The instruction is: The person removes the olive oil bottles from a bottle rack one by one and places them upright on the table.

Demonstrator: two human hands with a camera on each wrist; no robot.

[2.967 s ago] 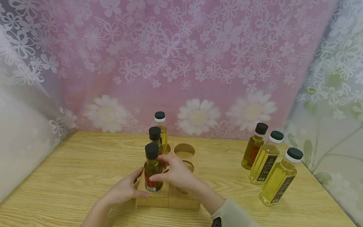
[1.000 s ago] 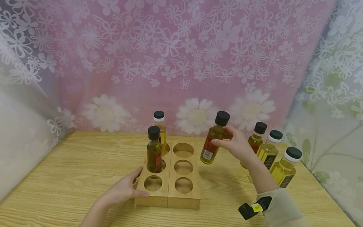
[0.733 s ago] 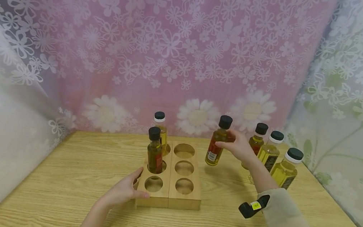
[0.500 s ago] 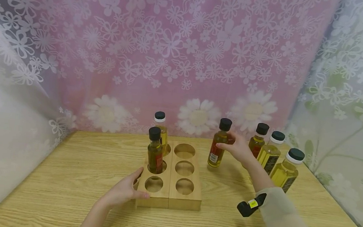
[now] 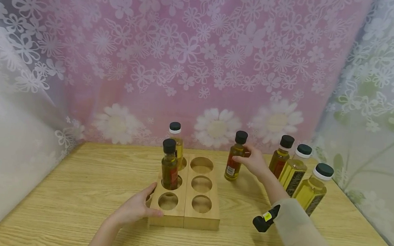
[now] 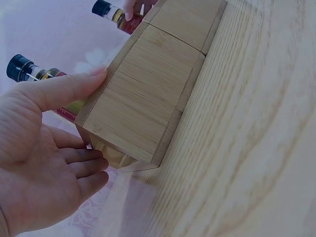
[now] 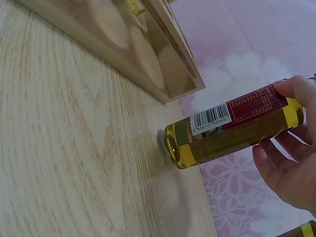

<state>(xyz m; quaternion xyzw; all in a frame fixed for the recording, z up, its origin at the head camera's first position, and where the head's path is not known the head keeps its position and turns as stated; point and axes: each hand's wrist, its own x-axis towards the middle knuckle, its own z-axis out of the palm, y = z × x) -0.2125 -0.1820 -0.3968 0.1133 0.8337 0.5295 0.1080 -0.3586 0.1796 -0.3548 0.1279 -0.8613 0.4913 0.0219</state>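
A wooden holder [image 5: 184, 215] with six round holes lies mid-table. Two oil bottles stand in its left column: a white-collared one [image 5: 174, 141] at the back and a dark one [image 5: 169, 168] in the middle. My left hand [image 5: 136, 208] rests against the holder's front-left corner [image 6: 143, 103], thumb [image 6: 66, 89] straight along the front face and fingers relaxed beside it. My right hand [image 5: 256, 163] grips a red-labelled oil bottle [image 5: 235, 158], which stands upright just right of the holder. In the right wrist view this bottle [image 7: 232, 126] has its base at the tabletop.
Three more oil bottles [image 5: 279, 161], [image 5: 294, 171], [image 5: 313, 191] stand in a row along the table's right side, close behind my right forearm. Flowered curtains hang behind and to both sides. A black device [image 5: 263, 222] is strapped to my right wrist.
My right hand lifted the red-labelled bottle out of the holder's front-left hole, carried it right and lowered it to the table. The left hand stayed on the holder.
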